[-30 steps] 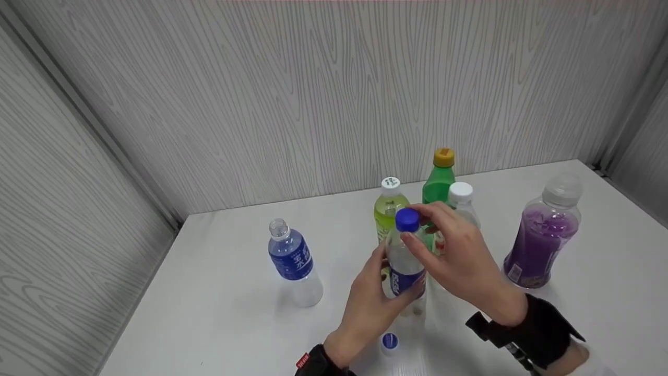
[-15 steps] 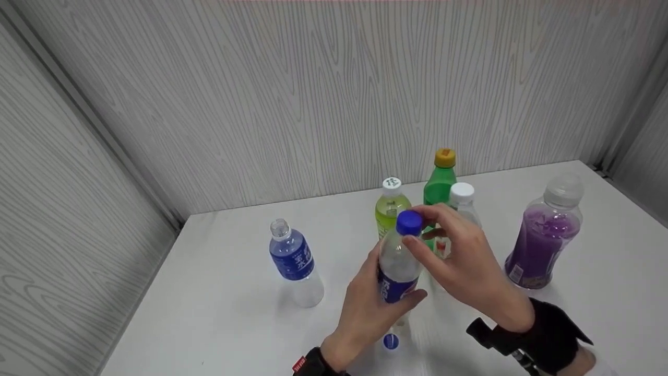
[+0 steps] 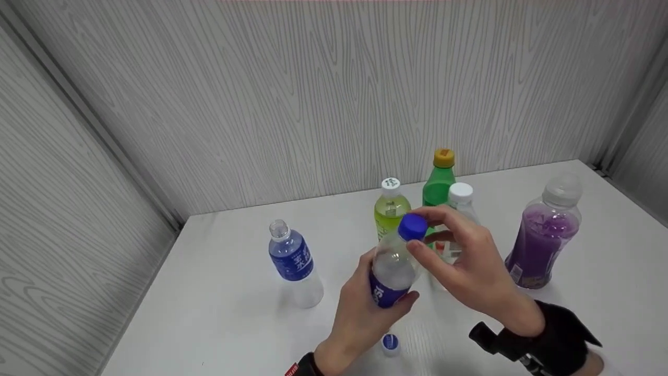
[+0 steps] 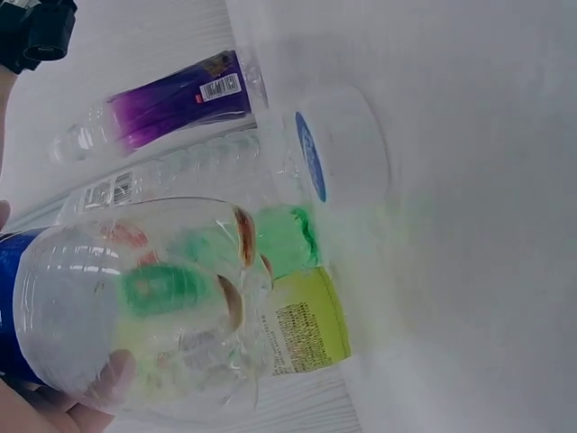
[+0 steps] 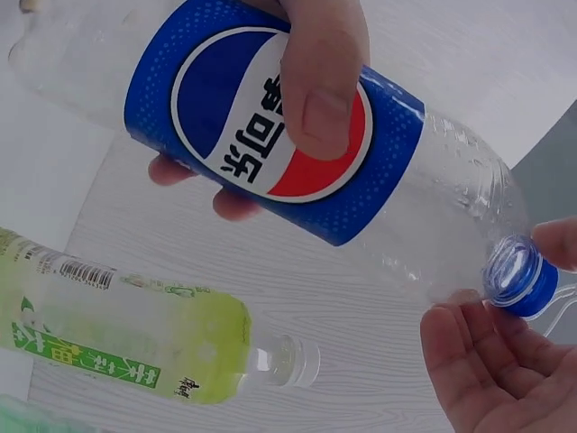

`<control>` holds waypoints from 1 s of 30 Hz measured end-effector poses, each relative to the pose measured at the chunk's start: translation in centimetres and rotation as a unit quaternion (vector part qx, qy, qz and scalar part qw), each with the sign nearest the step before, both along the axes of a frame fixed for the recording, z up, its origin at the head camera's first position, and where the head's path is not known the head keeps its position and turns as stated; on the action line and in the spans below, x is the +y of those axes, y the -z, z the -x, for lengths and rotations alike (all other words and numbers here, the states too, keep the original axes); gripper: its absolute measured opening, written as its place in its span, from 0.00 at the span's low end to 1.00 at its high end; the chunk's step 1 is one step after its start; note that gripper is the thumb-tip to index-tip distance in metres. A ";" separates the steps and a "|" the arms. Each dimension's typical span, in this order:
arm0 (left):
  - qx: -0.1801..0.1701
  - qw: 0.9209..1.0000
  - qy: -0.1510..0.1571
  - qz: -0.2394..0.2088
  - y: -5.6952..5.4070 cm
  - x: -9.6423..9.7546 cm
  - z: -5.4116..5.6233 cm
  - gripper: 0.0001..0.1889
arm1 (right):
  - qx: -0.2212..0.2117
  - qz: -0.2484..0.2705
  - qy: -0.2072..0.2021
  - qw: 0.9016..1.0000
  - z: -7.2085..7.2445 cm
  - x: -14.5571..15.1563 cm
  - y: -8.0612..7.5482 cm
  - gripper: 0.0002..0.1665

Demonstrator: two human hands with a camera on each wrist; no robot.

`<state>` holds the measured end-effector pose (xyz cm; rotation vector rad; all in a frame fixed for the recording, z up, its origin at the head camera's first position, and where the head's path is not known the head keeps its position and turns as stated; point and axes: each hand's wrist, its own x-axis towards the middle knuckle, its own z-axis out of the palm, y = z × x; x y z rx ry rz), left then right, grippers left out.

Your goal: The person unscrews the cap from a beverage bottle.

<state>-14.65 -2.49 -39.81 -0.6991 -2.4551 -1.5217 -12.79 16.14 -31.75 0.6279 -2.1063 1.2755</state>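
Observation:
My left hand [image 3: 360,308] grips a clear Pepsi bottle [image 3: 394,263] round its blue label, thumb across the front, as the right wrist view shows. The bottle is held off the table and tilted, its neck leaning right. At its top, the thumb and fingers of my right hand [image 3: 469,261] pinch the blue bottle cap [image 3: 413,226], which sits at the bottle's mouth [image 5: 512,266]. Whether the cap is screwed tight I cannot tell. Below the hands, a white cap with a blue top [image 3: 390,342] lies on the table [image 3: 219,324].
A capless blue-labelled water bottle [image 3: 295,261] stands left. Behind the hands are a yellow-green drink bottle [image 3: 389,211], a green bottle with an orange cap [image 3: 438,188] and a white-capped clear bottle [image 3: 461,194]. A purple bottle [image 3: 543,237] stands right, and a wall [image 3: 313,104] rises behind.
The Pepsi bottle has tilted from nearly upright, its lower part swinging left and its label turning. My right hand has shifted slightly right and down with the cap. The standing bottles keep their places.

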 end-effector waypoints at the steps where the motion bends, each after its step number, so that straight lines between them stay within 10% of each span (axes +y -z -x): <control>1: 0.001 1.000 0.000 0.002 -0.1 -0.1 -0.1 0.40 | -0.002 -0.005 -0.001 1.000 0.0 0.1 0.0 0.24; 11: 0.041 0.994 -0.024 0.099 -0.8 -1.1 -0.7 0.39 | 0.009 -0.134 0.047 0.990 -0.6 1.9 -0.9 0.24; 20: 0.177 0.961 -0.084 0.197 -0.7 -2.3 -1.1 0.41 | -0.039 -0.204 0.084 0.975 -0.3 1.8 -0.7 0.12; 30: 0.238 0.926 -0.116 0.270 -0.7 -3.0 -1.4 0.44 | -0.102 -0.174 0.111 0.973 0.3 0.3 0.2 0.12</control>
